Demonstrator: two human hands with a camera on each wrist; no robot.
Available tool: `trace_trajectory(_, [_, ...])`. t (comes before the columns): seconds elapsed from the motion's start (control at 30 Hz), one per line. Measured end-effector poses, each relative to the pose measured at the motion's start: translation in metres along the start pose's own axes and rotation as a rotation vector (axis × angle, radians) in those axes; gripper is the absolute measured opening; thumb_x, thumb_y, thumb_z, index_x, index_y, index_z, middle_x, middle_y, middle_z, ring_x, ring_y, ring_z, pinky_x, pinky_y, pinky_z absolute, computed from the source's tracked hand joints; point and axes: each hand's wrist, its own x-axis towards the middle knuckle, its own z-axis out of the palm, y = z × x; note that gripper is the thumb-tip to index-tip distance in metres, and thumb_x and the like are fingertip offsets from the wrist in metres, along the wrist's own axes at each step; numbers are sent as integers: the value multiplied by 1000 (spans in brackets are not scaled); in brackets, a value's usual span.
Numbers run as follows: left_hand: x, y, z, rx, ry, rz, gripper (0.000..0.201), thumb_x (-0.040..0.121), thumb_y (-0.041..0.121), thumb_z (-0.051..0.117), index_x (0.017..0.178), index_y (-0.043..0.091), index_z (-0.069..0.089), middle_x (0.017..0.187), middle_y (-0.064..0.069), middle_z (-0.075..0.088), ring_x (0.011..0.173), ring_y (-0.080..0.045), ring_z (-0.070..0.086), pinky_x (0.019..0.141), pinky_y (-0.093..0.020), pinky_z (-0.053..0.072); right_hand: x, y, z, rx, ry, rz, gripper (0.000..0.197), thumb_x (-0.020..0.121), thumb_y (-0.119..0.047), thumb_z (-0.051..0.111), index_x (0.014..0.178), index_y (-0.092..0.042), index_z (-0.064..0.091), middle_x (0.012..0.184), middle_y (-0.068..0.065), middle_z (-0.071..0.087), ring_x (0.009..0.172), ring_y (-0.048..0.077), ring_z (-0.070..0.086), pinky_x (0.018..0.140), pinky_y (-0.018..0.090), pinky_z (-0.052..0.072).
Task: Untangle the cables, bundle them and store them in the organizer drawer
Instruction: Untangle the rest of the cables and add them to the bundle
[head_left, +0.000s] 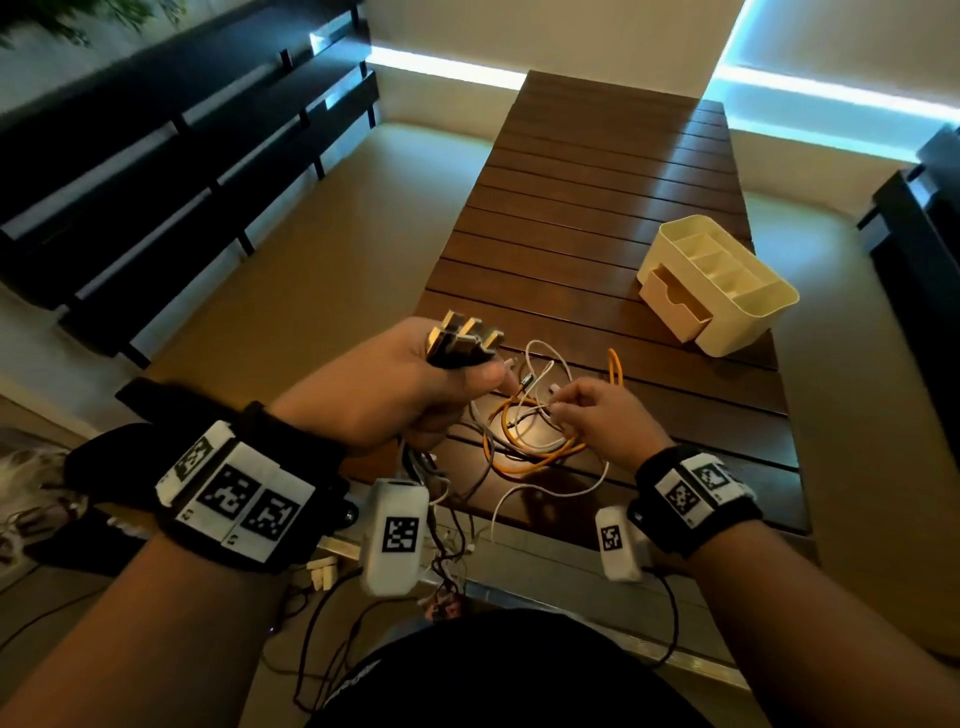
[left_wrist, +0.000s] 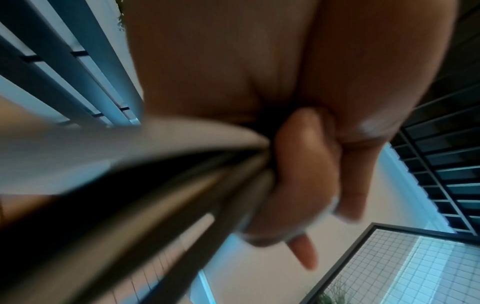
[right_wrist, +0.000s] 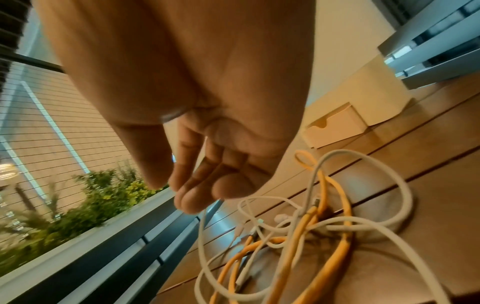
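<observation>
A: Where are the cables?
B: The tangle (head_left: 530, 421) lies on the near end of the table (head_left: 597, 171), white and orange cables looped through each other. One white strand trails toward the near edge.

A: What is the left hand doing?
B: The left hand (head_left: 405, 395) is clenched around a plug (head_left: 465, 340), its three metal prongs sticking up out of the fist. In the left wrist view the fingers (left_wrist: 303, 176) curl tight over dark and grey cords.

A: And the right hand?
B: The right hand (head_left: 597, 415) is over the tangle, fingertips (right_wrist: 192, 203) drawn together on a thin white cable (right_wrist: 202, 232). It appears to pinch it.

A: The organizer?
B: The organizer (head_left: 727, 286) stands further back on the right, well apart from the tangle. Its drawer (head_left: 672, 306) is pulled partly out.
</observation>
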Motion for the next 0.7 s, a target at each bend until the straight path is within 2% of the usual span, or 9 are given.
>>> trace_trajectory(0.1, [7, 1, 2, -84, 57, 58, 24, 89, 30, 61, 100, 10, 70, 57, -3, 31, 44, -13, 29, 41, -24, 31, -3, -15, 12, -29, -153, -104, 16, 95, -18, 64, 110, -21, 68, 100, -9, 68, 86, 2, 63, 75, 19, 46])
trace_trajectory(0.23, [18, -13, 5, -151, 262, 101, 27, 93, 32, 61, 102, 7, 66, 58, -1, 31, 44, -12, 29, 43, -25, 31, -7, -34, 16, 76, -271, -160, 27, 89, -22, 67, 115, -28, 68, 113, -5, 69, 105, 9, 64, 91, 31, 50])
trace_trajectory(0.3, [20, -17, 9, -186, 327, 115, 27, 92, 31, 58, 103, 6, 63, 58, 0, 32, 45, -12, 29, 44, -24, 32, -12, -49, 18, 217, -418, -231, 45, 81, -22, 66, 126, -28, 62, 124, -1, 65, 117, 10, 61, 100, 33, 49])
trace_trajectory(0.37, [23, -17, 12, -237, 362, 149, 28, 92, 29, 57, 104, 5, 62, 58, -1, 30, 46, -12, 28, 43, -24, 31, -16, -68, 20, 339, -578, -281, 60, 78, -17, 65, 136, -24, 51, 130, -5, 60, 126, 10, 55, 103, 30, 47])
trace_trajectory(0.43, [26, -14, 15, -284, 393, 191, 27, 93, 28, 56, 104, 3, 61, 60, -2, 27, 48, -13, 26, 44, -24, 29, -15, -80, 23, 232, -633, -292, 66, 78, -22, 71, 138, -30, 45, 136, -12, 54, 129, 7, 49, 105, 24, 42])
trace_trajectory(0.5, [28, -8, 15, -311, 423, 224, 26, 95, 28, 55, 104, 4, 60, 60, -2, 27, 48, -12, 26, 45, -24, 28, -13, -83, 27, -14, -620, -284, 59, 84, -30, 74, 135, -40, 46, 137, -18, 48, 126, 3, 44, 107, 26, 36])
trace_trajectory(0.57, [28, -3, 12, -355, 441, 261, 25, 98, 28, 53, 106, 4, 57, 60, 0, 28, 47, -10, 26, 45, -22, 30, -11, -77, 34, -101, -657, -264, 42, 90, -29, 71, 128, -35, 54, 133, -16, 53, 119, -1, 49, 108, 23, 36])
trace_trajectory(0.63, [28, 2, 7, -393, 461, 284, 25, 100, 27, 51, 107, 3, 55, 59, 3, 28, 46, -8, 27, 44, -21, 30, -9, -65, 43, -71, -697, -234, 29, 93, -31, 66, 121, -25, 63, 126, -8, 64, 117, 5, 58, 109, 34, 40])
trace_trajectory(0.7, [27, 4, 1, -401, 488, 287, 25, 100, 27, 50, 107, 3, 55, 59, 3, 27, 45, -7, 26, 43, -21, 29, -10, -56, 47, 64, -751, -132, 19, 99, -31, 57, 112, -18, 64, 109, 0, 71, 105, 15, 67, 100, 41, 48])
